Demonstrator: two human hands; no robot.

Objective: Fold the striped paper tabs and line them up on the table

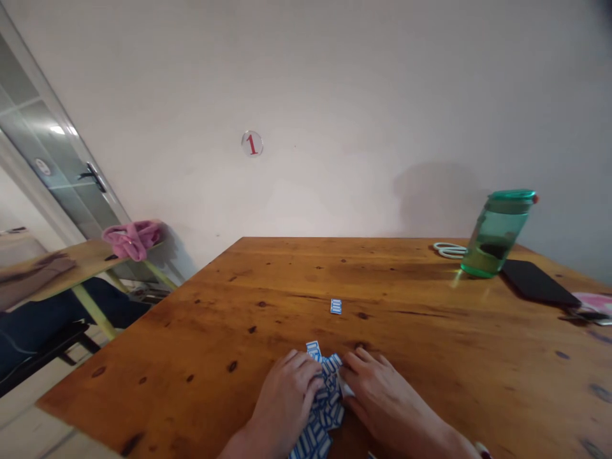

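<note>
1. Nearest, a loose pile of blue-and-white cards (313, 437) lies on the wooden surface (191, 357), its lower end cut off by the bottom edge
2. The left hand (289, 392) lies along the pile's left side, fingers bent over the cards; whether they grip any, I cannot tell
3. The right hand (377, 390) is at the pile's right side, fingers bent and close together, a white piece (345, 386) showing beside them; whether it is held or only touched is unclear
4. The step in hand looks like gathering the cards; the next move probably calls for pressing inward from both sides so the skewed edges line up
5. Beyond the hands, a single card (336, 306) lies flat, well apart from the pile; its other face is hidden
6. Farther off at right stand a green bottle (497, 236) and, just beside it, a dark flat slab (540, 282), hard to identify
</note>
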